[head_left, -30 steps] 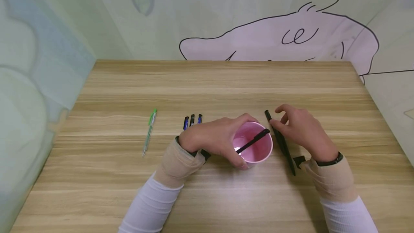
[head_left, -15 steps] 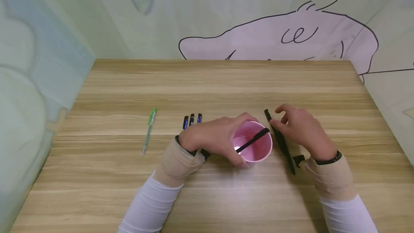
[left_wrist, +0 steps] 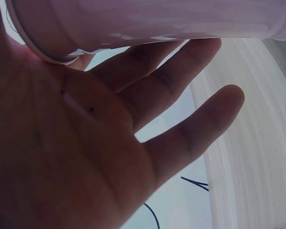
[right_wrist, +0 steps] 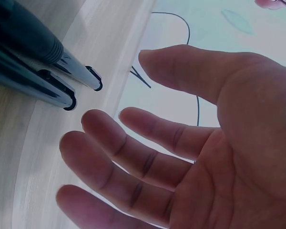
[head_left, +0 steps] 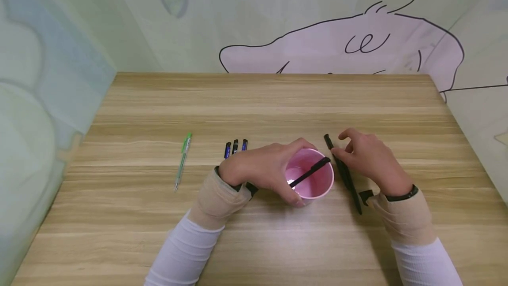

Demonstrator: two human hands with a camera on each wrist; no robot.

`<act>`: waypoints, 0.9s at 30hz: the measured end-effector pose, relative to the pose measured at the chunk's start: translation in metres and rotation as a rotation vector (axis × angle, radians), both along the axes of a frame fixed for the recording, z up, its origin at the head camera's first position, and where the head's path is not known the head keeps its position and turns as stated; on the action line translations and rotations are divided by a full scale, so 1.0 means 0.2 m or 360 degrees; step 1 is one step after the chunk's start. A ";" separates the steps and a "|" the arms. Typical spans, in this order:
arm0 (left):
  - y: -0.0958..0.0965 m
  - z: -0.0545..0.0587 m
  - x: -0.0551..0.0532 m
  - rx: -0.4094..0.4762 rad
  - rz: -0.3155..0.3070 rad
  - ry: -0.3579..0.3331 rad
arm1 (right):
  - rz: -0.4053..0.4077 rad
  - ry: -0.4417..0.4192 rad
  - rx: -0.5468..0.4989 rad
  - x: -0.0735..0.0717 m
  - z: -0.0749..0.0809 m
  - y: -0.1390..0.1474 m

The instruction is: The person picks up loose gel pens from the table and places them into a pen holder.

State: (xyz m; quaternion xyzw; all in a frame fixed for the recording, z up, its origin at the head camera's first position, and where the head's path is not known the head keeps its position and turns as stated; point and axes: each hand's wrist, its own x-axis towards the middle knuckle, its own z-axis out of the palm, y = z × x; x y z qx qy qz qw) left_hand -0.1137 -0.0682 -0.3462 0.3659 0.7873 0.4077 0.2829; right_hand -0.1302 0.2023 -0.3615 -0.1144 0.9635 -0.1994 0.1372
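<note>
In the head view my left hand [head_left: 262,165] grips a pink cup [head_left: 324,182] from its left side, fingers and thumb around it below the rim. A black pen [head_left: 311,172] leans inside the cup, its capped end against the right rim. The left wrist view shows the cup's pale pink side [left_wrist: 171,21] across the top, with some fingers behind it. To the right of the cup, two black pens [head_left: 349,184] lie close together on the table. My right hand [head_left: 371,158] hovers beside them, fingers loosely bent and holding nothing; the right wrist view shows its bare palm [right_wrist: 257,157].
Three dark pens with blue parts [head_left: 236,146] lie behind my left wrist, partly hidden by it. Farther left is a clear pen with a green top [head_left: 182,162]. The wooden table [head_left: 278,101] meets a wall with cartoon drawings [head_left: 345,48] at its back edge.
</note>
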 end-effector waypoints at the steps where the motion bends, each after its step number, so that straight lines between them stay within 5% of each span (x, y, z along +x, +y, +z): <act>1: 0.00 0.00 0.00 0.0001 0.0001 -0.0004 | -0.0001 -0.0003 0.0001 0.00 0.00 0.00; 27: 0.00 0.00 0.01 0.0009 0.0007 0.0003 | 0.0029 -0.0110 0.0007 -0.01 -0.01 0.01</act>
